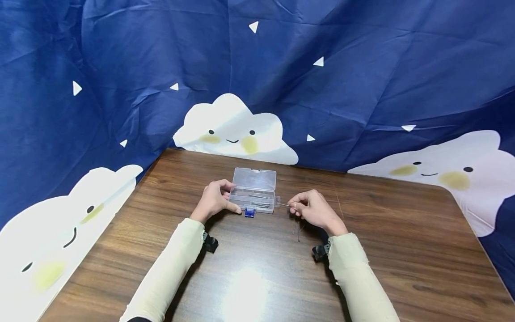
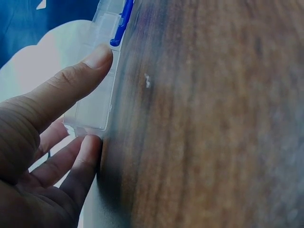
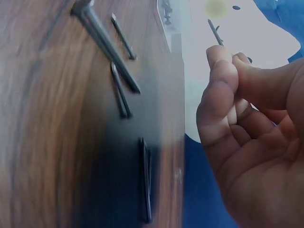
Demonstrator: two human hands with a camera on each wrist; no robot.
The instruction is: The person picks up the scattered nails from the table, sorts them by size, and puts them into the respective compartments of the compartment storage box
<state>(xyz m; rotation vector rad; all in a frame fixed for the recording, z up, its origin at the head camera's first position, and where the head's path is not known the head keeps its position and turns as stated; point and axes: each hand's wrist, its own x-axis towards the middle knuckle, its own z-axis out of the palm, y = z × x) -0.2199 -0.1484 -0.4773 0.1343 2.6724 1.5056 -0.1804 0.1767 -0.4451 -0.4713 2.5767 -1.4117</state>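
A clear plastic box [image 1: 251, 206] sits on the table with its lid [image 1: 255, 179] raised at the back and its blue latch [image 1: 250, 213] folded down in front. Several nails [image 1: 261, 205] lie inside its compartments. My left hand [image 1: 214, 200] grips the box's left end, thumb [image 2: 71, 83] along the front and fingertips [image 2: 90, 147] against the end wall. Just right of the box, my right hand [image 1: 315, 209] pinches a nail [image 3: 214, 32] between thumb and fingertips, its free end pointing toward the box.
Several loose nails [image 3: 107, 45] lie on the wooden table [image 1: 201, 277] below my right hand; one nail [image 1: 299, 232] shows in the head view. A dark blue cloth [image 1: 281, 67] with white clouds hangs behind the table's far edge and along its left side.
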